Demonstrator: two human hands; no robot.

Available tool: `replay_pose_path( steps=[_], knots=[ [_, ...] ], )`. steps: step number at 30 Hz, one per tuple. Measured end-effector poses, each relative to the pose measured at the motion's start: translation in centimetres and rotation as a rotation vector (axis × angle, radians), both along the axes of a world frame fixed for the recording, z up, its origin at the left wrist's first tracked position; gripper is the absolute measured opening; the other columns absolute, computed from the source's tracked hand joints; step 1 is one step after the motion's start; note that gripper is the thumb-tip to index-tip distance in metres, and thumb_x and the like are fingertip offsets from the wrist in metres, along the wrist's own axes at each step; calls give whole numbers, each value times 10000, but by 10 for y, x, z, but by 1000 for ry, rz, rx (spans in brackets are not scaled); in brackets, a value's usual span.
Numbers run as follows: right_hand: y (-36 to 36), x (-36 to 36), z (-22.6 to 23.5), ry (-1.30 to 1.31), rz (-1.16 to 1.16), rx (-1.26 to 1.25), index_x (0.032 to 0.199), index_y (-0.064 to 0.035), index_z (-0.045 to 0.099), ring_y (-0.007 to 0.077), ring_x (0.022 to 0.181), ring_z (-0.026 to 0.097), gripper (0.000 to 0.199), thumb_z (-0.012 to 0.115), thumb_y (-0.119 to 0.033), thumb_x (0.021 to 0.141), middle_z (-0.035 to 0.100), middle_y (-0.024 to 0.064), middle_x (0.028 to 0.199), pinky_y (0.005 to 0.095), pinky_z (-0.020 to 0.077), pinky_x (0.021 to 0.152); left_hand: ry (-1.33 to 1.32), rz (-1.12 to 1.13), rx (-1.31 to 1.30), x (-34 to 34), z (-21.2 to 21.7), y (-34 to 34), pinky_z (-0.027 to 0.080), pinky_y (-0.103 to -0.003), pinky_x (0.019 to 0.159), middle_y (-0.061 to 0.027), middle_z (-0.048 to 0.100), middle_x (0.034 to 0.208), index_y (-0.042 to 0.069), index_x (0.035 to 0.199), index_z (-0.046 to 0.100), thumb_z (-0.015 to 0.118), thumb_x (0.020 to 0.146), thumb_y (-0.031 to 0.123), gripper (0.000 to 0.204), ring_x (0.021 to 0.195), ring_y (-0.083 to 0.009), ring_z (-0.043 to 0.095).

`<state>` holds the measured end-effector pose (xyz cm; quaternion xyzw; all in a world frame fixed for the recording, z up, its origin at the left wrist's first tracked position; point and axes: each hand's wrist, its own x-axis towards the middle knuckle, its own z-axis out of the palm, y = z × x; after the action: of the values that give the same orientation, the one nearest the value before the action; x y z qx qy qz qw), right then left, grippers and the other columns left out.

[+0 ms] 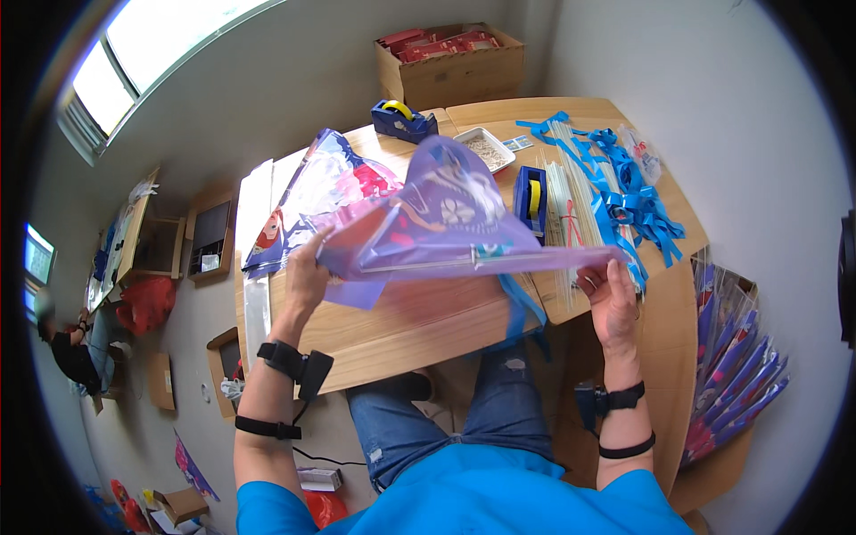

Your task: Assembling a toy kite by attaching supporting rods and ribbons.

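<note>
1. Purple sheet (446, 227), thin and printed, is stretched out above the near part of the tabletop (428, 330), and I see motion blur on it
2. On the left hand (308, 272) I see fingers closed around the sheet's left end
3. At the sheet's right end, the right hand (612, 308) is half open with bent fingers touching the tip; I cannot tell from my view whether they pinch it
4. Behind the sheet, I make out colourful printed sheets (357, 178) lying to the left, and a blue tape dispenser (410, 127) beyond
5. Just right of the raised sheet I have a second dispenser (522, 192), near a white tray (506, 161)
6. Farther right, I see thin sticks (581, 183) beside tangled blue ribbons (658, 209)
</note>
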<state>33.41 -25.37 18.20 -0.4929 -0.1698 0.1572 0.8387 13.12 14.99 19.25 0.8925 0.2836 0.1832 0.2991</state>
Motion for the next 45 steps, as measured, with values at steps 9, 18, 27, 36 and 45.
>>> replay_pose_path(
  steps=[9,18,27,36,45],
  knots=[
    [40,-15,-49,15,50,-382,1126,-10,563,124,807,644,207,525,-140,969,678,96,981,252,518,742,-377,-78,753,-33,56,31,534,-352,783,-89,624,1063,111,1189,649,452,690,-205,623,940,-271,648],
    [53,-90,-162,-576,-22,-1236,1128,-4,519,299,919,623,571,776,-320,728,598,176,1020,372,526,779,-47,148,552,-126,-75,27,511,-372,889,-109,589,1150,64,1208,625,474,708,-189,580,1075,-287,592],
    [111,-107,-195,-640,5,-1478,895,-14,585,393,820,623,179,635,-144,783,569,200,950,496,511,695,-116,318,346,-162,-90,38,460,-375,970,-118,587,1159,53,1214,623,428,644,-185,648,1114,-294,562],
    [173,78,-45,-1033,-396,-1452,1119,-10,474,381,792,662,204,418,-57,929,631,205,993,444,559,630,-111,284,363,-210,-111,44,465,-376,946,-123,591,1157,60,1217,625,419,627,-188,672,1105,-288,569],
    [156,-79,-137,-1049,87,-1356,1052,-20,506,373,871,594,513,737,-357,742,531,197,1012,498,488,668,-107,338,189,-206,-139,29,454,-341,950,-118,606,1138,37,1219,614,415,693,-177,601,1097,-267,583]
  ],
)
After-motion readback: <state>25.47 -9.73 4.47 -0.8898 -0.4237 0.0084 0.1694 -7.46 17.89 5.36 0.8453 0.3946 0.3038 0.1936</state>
